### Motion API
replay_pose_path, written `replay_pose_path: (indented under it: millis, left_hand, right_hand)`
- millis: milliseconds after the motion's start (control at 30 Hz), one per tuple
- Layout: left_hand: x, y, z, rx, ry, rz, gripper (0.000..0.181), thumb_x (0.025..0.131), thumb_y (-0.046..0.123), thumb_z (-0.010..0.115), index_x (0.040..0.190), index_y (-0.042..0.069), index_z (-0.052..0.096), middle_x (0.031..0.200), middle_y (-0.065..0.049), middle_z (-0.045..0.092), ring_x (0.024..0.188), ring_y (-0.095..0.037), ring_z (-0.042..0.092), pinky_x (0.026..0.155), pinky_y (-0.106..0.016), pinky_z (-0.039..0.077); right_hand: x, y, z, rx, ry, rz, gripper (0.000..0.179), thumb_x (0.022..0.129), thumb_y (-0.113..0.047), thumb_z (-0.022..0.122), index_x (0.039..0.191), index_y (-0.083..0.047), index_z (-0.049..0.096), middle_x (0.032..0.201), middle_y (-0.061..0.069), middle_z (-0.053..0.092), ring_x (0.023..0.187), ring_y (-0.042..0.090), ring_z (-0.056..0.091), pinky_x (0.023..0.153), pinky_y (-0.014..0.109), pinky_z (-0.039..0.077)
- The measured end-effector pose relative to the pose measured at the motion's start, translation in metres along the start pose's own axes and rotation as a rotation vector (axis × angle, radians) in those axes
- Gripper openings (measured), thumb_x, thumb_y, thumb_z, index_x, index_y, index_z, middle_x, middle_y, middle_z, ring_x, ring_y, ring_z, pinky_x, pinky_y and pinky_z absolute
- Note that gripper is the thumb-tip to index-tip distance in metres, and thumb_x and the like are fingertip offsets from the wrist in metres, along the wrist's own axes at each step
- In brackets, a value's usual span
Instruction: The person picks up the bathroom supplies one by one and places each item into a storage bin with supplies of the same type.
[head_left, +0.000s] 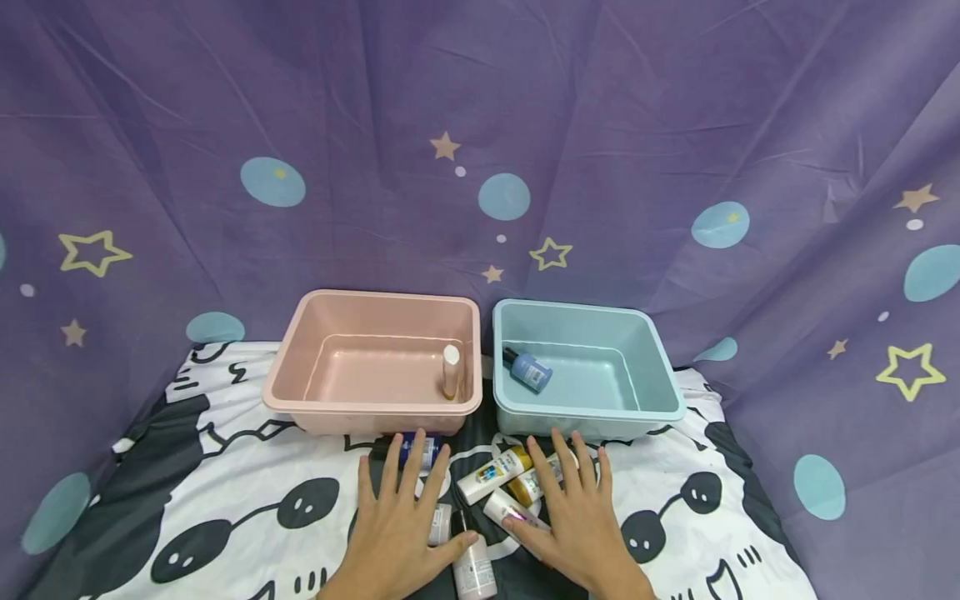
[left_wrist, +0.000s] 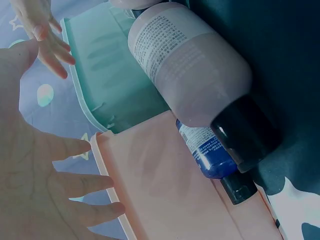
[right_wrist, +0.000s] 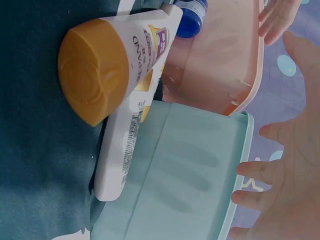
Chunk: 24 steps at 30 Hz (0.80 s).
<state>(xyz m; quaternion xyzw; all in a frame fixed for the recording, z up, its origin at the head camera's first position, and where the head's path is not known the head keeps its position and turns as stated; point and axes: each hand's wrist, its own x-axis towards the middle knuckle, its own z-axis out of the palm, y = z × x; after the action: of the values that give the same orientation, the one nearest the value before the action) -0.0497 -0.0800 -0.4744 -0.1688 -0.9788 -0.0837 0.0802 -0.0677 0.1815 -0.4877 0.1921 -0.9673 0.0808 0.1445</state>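
Note:
My left hand (head_left: 397, 529) is spread flat with its fingers straight, palm down above several bottles. Beneath or beside it lie a dark blue bottle (head_left: 429, 451), a small pale bottle (head_left: 440, 525) and a pale pink bottle (head_left: 474, 568) with a black cap (left_wrist: 245, 132). Fingers also straight and apart, my right hand (head_left: 577, 525) hovers by a group of tubes. These are a white tube with a yellow cap (head_left: 489, 477), a second yellow-capped tube (head_left: 527, 487) and a white tube (head_left: 510, 508). Neither hand holds anything. Fingers partly hide the dark blue bottle.
A pink basin (head_left: 375, 407) stands behind the left hand, with a small white-capped bottle (head_left: 451, 371) upright inside. Right beside it, a light blue basin (head_left: 592, 414) contains a blue bottle (head_left: 531, 372) lying down. A purple curtain (head_left: 375, 100) hangs behind both.

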Motion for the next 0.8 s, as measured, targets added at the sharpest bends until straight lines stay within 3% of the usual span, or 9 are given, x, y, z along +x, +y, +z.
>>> replay_pose_path:
  millis: [133, 233, 433, 567, 700, 800]
  left_hand:
    - [0.000, -0.002, -0.001, -0.008, -0.004, -0.019, 0.108, 0.081, 0.092, 0.028, 0.156, 0.015, 0.036, 0.162, -0.022, 0.019, 0.147, -0.047, 0.011, 0.108, -0.078, 0.009]
    - [0.001, -0.005, -0.002, -0.027, 0.041, -0.025, 0.104, 0.084, 0.088, 0.036, 0.155, 0.012, 0.038, 0.161, -0.023, 0.021, 0.146, -0.046, 0.015, 0.108, -0.076, 0.015]
    - [0.001, -0.019, -0.007, -0.139, 0.277, -0.014, 0.084, 0.090, 0.060, 0.065, 0.149, 0.004, 0.045, 0.155, -0.027, 0.031, 0.139, -0.048, 0.032, 0.106, -0.069, 0.031]
    - [0.003, -0.035, -0.015, -0.211, 0.428, -0.020, 0.074, 0.094, 0.050, 0.064, 0.145, -0.001, 0.048, 0.149, -0.029, 0.040, 0.132, -0.049, 0.042, 0.102, -0.066, 0.040]
    - [0.006, -0.055, -0.024, -0.250, 0.483, -0.077, 0.068, 0.094, 0.038, 0.069, 0.143, -0.004, 0.049, 0.143, -0.030, 0.046, 0.128, -0.049, 0.046, 0.101, -0.065, 0.042]
    - [0.006, -0.072, -0.031, -0.282, 0.481, -0.158, 0.064, 0.091, 0.023, 0.075, 0.142, -0.005, 0.049, 0.143, -0.031, 0.045, 0.127, -0.050, 0.044, 0.098, -0.067, 0.042]
  right_hand:
    - [0.000, 0.002, -0.001, -0.009, 0.025, -0.012, 0.100, 0.081, -0.079, 0.058, 0.159, -0.024, 0.028, 0.159, 0.017, 0.028, 0.144, 0.045, 0.022, 0.112, 0.071, 0.011]
    - [0.000, 0.003, -0.002, 0.026, 0.028, -0.006, 0.098, 0.083, -0.075, 0.061, 0.159, -0.023, 0.028, 0.158, 0.018, 0.029, 0.143, 0.045, 0.023, 0.111, 0.071, 0.013]
    - [0.001, 0.007, -0.007, 0.197, 0.002, 0.058, 0.090, 0.090, -0.057, 0.068, 0.160, -0.020, 0.025, 0.158, 0.019, 0.029, 0.143, 0.041, 0.024, 0.112, 0.070, 0.015]
    - [0.002, 0.011, -0.008, 0.304, 0.042, 0.080, 0.080, 0.094, -0.046, 0.069, 0.157, -0.012, 0.033, 0.154, 0.020, 0.034, 0.140, 0.040, 0.032, 0.110, 0.067, 0.024]
    - [0.003, 0.016, -0.008, 0.377, 0.065, 0.112, 0.072, 0.095, -0.037, 0.071, 0.152, -0.008, 0.039, 0.150, 0.020, 0.041, 0.136, 0.039, 0.039, 0.106, 0.063, 0.036]
    - [0.004, 0.021, -0.007, 0.433, 0.045, 0.162, 0.064, 0.096, -0.032, 0.070, 0.150, -0.008, 0.044, 0.148, 0.018, 0.044, 0.134, 0.037, 0.041, 0.105, 0.062, 0.040]
